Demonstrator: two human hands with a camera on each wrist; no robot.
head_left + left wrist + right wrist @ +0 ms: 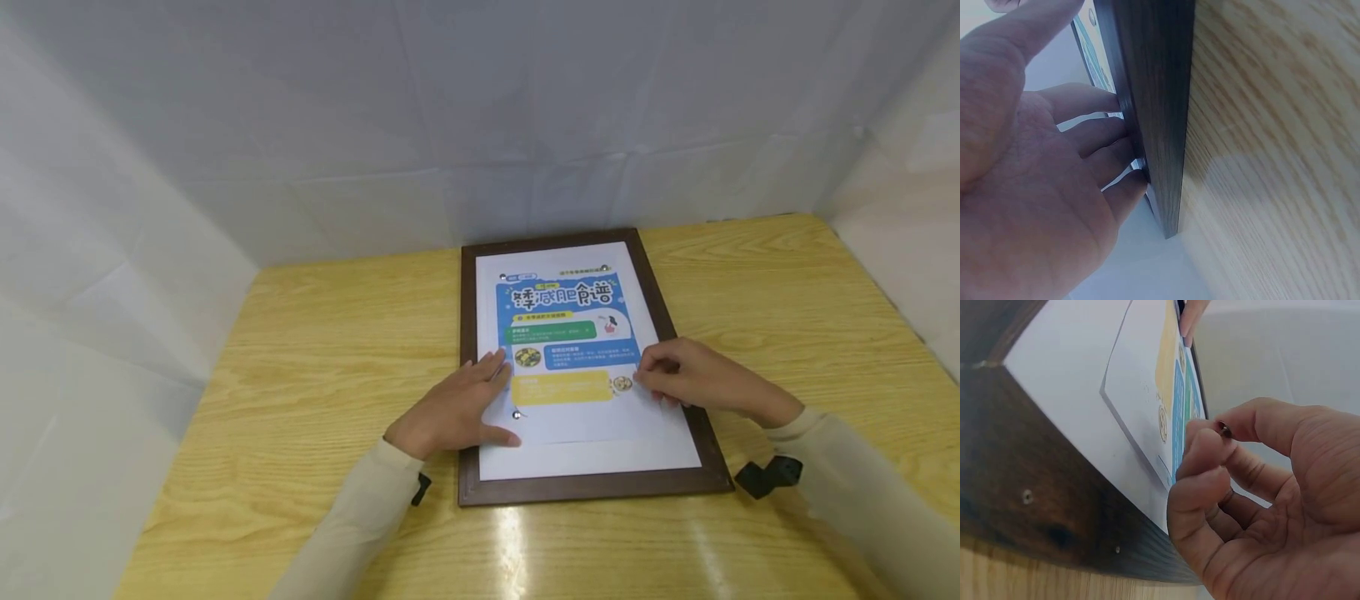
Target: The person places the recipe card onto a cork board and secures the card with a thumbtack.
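A printed paper poster (562, 350) with blue, green and yellow blocks lies on a white board (600, 467) in a dark brown frame (600, 487). Round metal thumbtacks sit at its two upper corners, and another thumbtack (516, 415) is near the lower left. My left hand (457, 408), fingers spread, rests on the left side of the frame and the poster's left edge. Over the poster's right edge is my right hand (686, 379). Between its thumb and index finger it pinches a small shiny thumbtack (1225, 430). The poster's lower right corner (1105, 392) lifts slightly off the board.
The frame lies flat on a yellow wood-grain table (322, 358), close to its back edge. White sheeting (360, 108) hangs behind the table and along both sides. A dark strap piece (768, 477) hangs at my right wrist, beside the frame's lower right corner.
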